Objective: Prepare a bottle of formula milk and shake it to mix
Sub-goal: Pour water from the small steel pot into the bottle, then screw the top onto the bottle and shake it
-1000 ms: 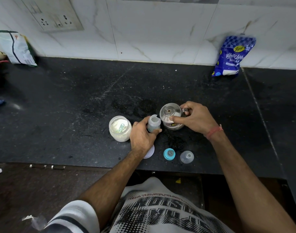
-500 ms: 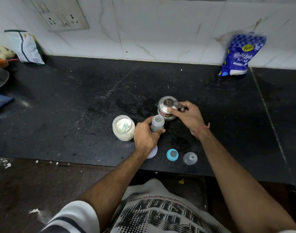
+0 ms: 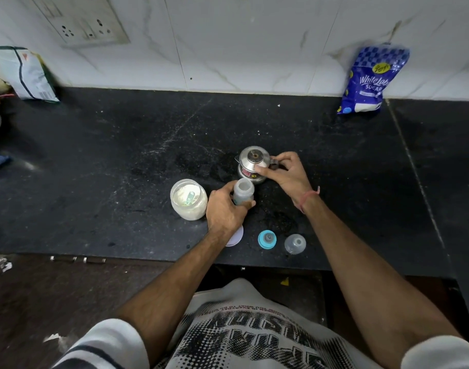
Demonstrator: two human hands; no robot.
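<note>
two hands are busy on the black counter (image 3: pixel 94 169). your left hand (image 3: pixel 225 211) is wrapped around the little baby bottle (image 3: pixel 243 191), which stands open at the top, just in front of the small steel kettle (image 3: pixel 253 165). your right hand (image 3: pixel 284 171) grips the kettle, with the thumb pressed on its shiny side and the fingers curled at its handle. the kettle sits upright on the counter, with its lid on.

you look to be at the water step, i think. the bottle looks empty or nearly so, but it is hard to see inside. next you will likely need to lift the kettle and tip it slowly, so its spout lines up over the small bottle mouth. hold the bottle firm so it does not tip.

the open jar of white powder (image 3: pixel 188 199) with a scoop in it stands just left of your left hand. the blue ring with the teat (image 3: pixel 267 239) and the clear cap (image 3: pixel 295 243) wait near the counter edge, apart from each other. a white lid (image 3: pixel 236 237) peeks out under your left wrist.
</note>
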